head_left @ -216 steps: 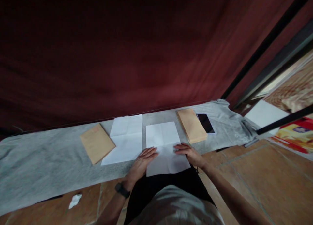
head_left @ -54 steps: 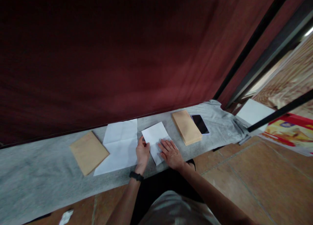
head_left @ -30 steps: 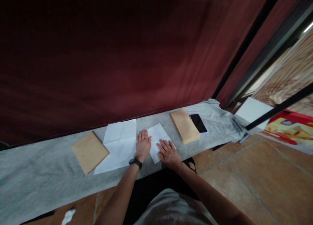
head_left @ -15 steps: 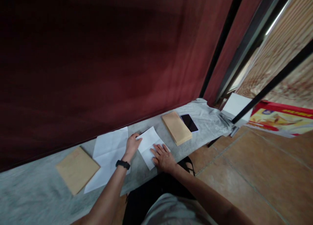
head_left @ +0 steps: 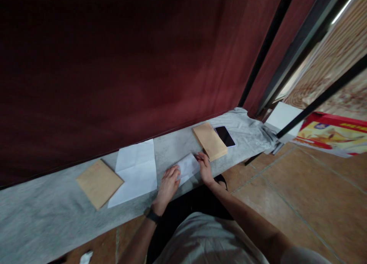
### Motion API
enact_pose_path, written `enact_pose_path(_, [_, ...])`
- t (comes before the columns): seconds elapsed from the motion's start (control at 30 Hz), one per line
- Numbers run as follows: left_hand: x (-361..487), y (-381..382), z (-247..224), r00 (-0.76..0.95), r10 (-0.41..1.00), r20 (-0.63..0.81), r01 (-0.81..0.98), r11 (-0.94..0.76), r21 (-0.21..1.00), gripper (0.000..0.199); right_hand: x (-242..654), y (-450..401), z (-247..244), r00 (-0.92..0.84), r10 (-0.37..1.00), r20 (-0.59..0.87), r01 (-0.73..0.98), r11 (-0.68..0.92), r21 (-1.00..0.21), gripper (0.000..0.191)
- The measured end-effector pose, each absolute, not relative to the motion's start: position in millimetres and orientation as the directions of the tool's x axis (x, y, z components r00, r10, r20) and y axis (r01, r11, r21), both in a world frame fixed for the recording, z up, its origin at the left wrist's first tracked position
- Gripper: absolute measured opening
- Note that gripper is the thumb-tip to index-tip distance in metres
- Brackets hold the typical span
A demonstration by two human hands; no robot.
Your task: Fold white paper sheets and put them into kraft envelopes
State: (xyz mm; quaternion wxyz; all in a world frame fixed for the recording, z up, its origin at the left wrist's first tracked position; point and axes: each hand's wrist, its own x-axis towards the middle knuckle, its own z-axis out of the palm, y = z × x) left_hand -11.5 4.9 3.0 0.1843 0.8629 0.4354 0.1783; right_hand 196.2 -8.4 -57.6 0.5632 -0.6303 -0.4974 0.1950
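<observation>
A folded white sheet of paper [head_left: 188, 167] lies between my hands, near the front edge of the cloth-covered bench. My left hand [head_left: 169, 183], with a dark band at the wrist, has its fingers curled over the paper's left end. At the other end, my right hand [head_left: 204, 167] pinches the paper's right edge, close to a stack of brown envelopes [head_left: 210, 141]. Left of my hands lies a larger creased white sheet [head_left: 137, 176], flat on the cloth. Another stack of brown envelopes [head_left: 99, 184] overlaps that sheet's left side.
A dark-screened phone [head_left: 225, 136] lies beside the right-hand envelopes. Grey cloth covers the narrow bench [head_left: 43, 214], which runs along a dark red wall [head_left: 129, 72]. To the right are a black pole [head_left: 323, 95], a white box [head_left: 283, 118] and a red-and-yellow carton [head_left: 332, 136] on the tiled floor.
The small sheet, opened wider before, is now folded narrower. My left hand has moved down onto its left end, and my right hand has shifted from lying flat to pinching its right edge.
</observation>
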Motion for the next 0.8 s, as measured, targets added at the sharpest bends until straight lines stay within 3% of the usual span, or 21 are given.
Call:
enact_pose_path(0.13, [-11, -1, 0, 0.630, 0.767, 0.118, 0.672, -0.615, 0.411, 0.035, 205, -13, -55, 0.367, 0.869, 0.332, 0.528, 0.099, -0.843, 0.047])
enact_pose_path(0.3, [-7, -7, -2, 0.635, 0.762, 0.126, 0.662, -0.621, 0.419, 0.036, 208, -21, -35, 0.002, 0.930, 0.367, 0.789, 0.224, -0.573, 0.043])
enact_pose_path(0.43, [-6, -12, -6, 0.631, 0.758, 0.165, 0.640, -0.629, 0.442, 0.035, 195, -18, -22, -0.213, 0.921, 0.325, 0.847, 0.340, -0.409, 0.041])
enact_pose_path(0.63, [-7, -13, -23, 0.535, 0.821, 0.200, 0.645, -0.550, 0.531, 0.044, 183, -11, -30, -0.282, 0.920, 0.272, 0.874, 0.363, -0.323, 0.047])
enact_pose_path(0.8, [4, -8, -34, 0.408, 0.880, 0.241, 0.751, -0.474, 0.460, 0.053, 184, -11, -43, -0.273, 0.926, 0.262, 0.897, 0.343, -0.279, 0.050])
